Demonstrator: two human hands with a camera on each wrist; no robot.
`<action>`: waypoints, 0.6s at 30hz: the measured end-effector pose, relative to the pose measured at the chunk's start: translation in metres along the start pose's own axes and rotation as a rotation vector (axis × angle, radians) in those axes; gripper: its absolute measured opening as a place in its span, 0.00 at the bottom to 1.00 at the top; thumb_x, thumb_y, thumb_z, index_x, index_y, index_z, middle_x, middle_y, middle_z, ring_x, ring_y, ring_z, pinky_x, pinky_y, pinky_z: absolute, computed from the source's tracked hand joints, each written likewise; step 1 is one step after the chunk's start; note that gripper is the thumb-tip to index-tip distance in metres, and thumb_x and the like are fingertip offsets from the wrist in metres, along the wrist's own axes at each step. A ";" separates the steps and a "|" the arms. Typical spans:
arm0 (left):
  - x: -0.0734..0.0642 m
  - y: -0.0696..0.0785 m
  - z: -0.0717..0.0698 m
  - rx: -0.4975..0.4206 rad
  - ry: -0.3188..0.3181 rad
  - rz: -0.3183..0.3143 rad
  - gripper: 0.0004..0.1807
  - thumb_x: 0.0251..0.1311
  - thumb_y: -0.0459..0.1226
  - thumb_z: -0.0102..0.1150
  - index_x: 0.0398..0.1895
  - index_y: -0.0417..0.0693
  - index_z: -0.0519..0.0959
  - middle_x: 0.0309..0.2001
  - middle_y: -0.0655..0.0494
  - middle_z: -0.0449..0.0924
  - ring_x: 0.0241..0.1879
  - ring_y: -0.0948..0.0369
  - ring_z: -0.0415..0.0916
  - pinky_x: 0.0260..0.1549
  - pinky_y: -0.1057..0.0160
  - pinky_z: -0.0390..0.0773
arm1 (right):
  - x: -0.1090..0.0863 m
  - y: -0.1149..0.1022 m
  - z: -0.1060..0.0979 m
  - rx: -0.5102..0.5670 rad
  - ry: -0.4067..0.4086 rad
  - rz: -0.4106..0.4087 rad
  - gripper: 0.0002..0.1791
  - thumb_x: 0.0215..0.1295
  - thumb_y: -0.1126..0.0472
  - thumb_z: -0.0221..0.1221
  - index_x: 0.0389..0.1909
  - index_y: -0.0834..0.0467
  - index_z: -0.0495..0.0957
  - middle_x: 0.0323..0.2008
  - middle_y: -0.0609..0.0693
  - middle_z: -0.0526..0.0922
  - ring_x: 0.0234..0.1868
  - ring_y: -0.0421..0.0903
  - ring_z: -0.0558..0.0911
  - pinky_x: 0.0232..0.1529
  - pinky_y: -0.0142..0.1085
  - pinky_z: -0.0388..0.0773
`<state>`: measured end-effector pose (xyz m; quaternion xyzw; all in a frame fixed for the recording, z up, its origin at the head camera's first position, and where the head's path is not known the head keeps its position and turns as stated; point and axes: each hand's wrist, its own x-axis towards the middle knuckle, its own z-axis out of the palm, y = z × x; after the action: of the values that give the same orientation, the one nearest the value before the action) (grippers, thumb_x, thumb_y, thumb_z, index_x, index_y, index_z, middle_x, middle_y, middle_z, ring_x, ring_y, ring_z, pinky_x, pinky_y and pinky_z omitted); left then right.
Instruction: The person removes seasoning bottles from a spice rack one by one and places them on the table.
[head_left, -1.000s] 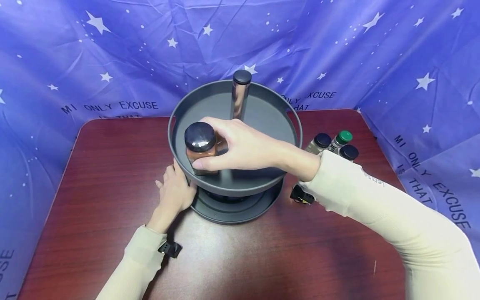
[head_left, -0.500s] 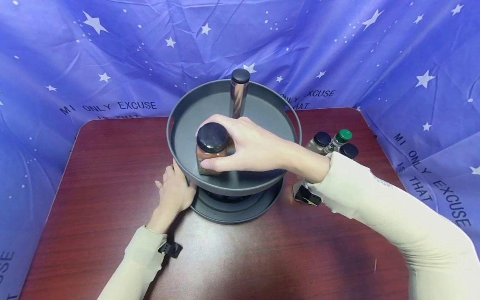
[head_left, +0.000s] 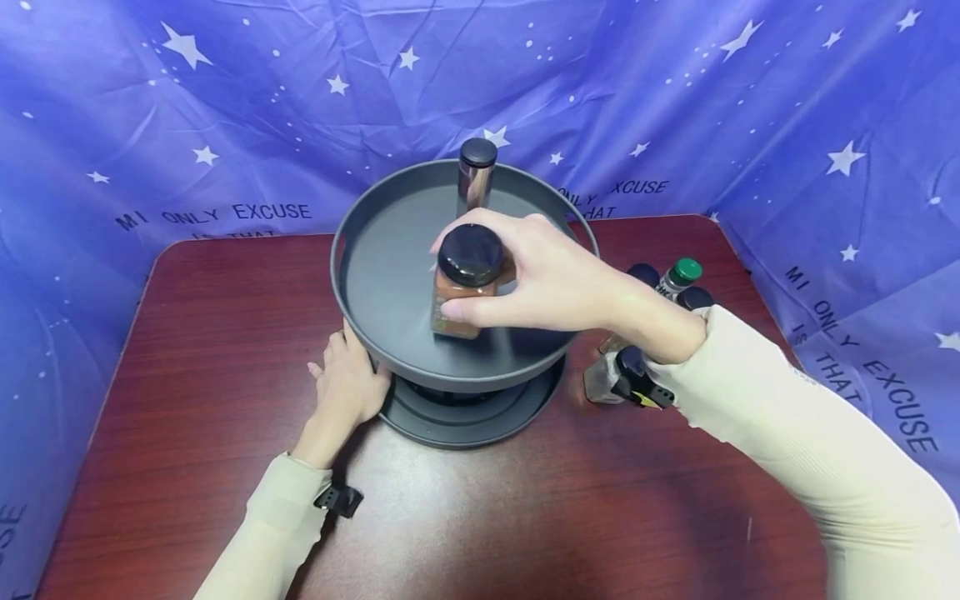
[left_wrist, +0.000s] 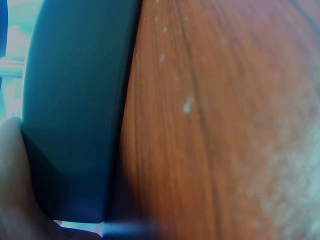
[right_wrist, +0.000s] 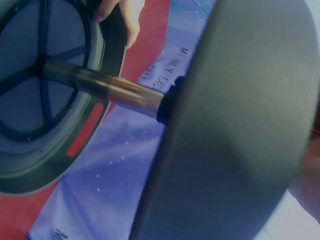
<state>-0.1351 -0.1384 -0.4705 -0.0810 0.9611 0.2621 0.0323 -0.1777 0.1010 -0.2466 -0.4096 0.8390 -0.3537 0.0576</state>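
Observation:
In the head view, my right hand (head_left: 555, 271) grips a square spice jar (head_left: 454, 325) with a black lid and brown contents, thumb on its near side. The jar is upright over the upper tray (head_left: 382, 267) of a dark grey two-tier rack; whether its base touches the tray I cannot tell. A shiny post (head_left: 475, 185) with a black cap rises from the rack. At the left, my left hand (head_left: 348, 379) holds the rim of the lower tray (head_left: 465, 429). The right wrist view shows the left hand's fingers (right_wrist: 131, 22) at that rim, below the upper tray (right_wrist: 235, 115).
Right of the rack stand a green-capped jar (head_left: 686, 272) and black-lidded jars (head_left: 694, 297), partly hidden by my right arm. Another jar (head_left: 602, 380) stands close to the rack, beneath the right wrist. A blue star-printed curtain (head_left: 262, 100) hangs behind the red-brown table (head_left: 202, 333).
My right hand has carried the spice jar rightward across the upper tray, from its left part to near the middle. The left hand stays in place on the rack.

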 end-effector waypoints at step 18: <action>-0.001 0.001 -0.002 0.000 -0.007 -0.001 0.48 0.64 0.48 0.47 0.78 0.40 0.34 0.68 0.28 0.56 0.70 0.34 0.55 0.63 0.20 0.44 | -0.031 -0.010 -0.059 -0.026 0.166 -0.031 0.24 0.52 0.69 0.70 0.51 0.57 0.80 0.40 0.44 0.88 0.27 0.40 0.82 0.22 0.29 0.76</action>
<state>-0.1341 -0.1386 -0.4678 -0.0809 0.9609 0.2625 0.0357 -0.1737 0.1517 -0.2027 -0.3924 0.8390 -0.3763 -0.0232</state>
